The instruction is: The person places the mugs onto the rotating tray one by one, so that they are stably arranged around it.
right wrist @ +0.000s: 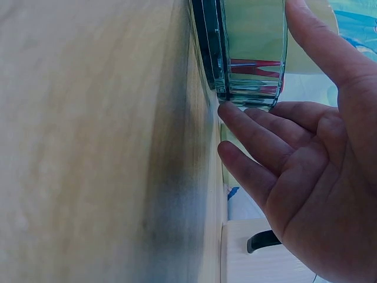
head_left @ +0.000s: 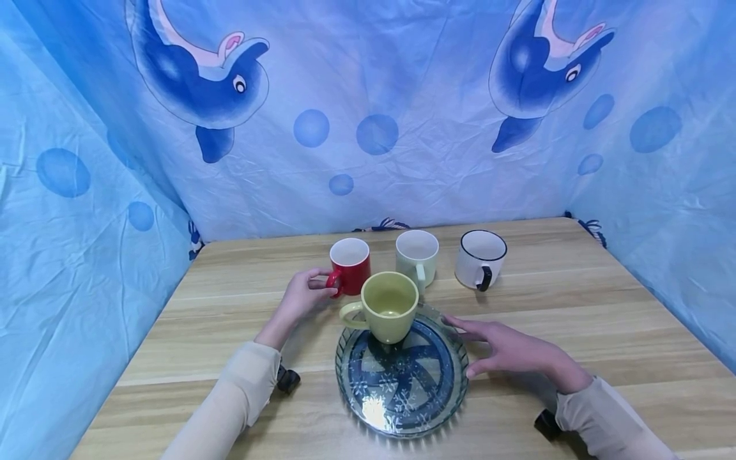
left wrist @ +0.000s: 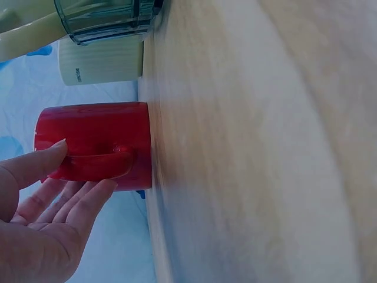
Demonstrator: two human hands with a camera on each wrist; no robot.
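Note:
My left hand (head_left: 300,295) reaches to the red mug (head_left: 358,276), which stands upright on the table. In the left wrist view the thumb lies on one side of its handle (left wrist: 97,166) and the fingers on the other, pinching it. A yellow-green mug (head_left: 390,322) stands toward the back of a clear glass plate (head_left: 460,390) with a blue snowflake pattern, its handle pointing left. Along the plate's right rim rests my right hand (head_left: 512,347), fingers spread and touching the glass edge. The right wrist view shows these fingers (right wrist: 253,135) against the plate's side.
Behind the plate stands a pale green mug (head_left: 416,262). To its right is a white mug (head_left: 480,259) with a black rim and black handle. A blue dolphin-print curtain (head_left: 368,185) encloses the wooden table (head_left: 575,281) at the back and sides.

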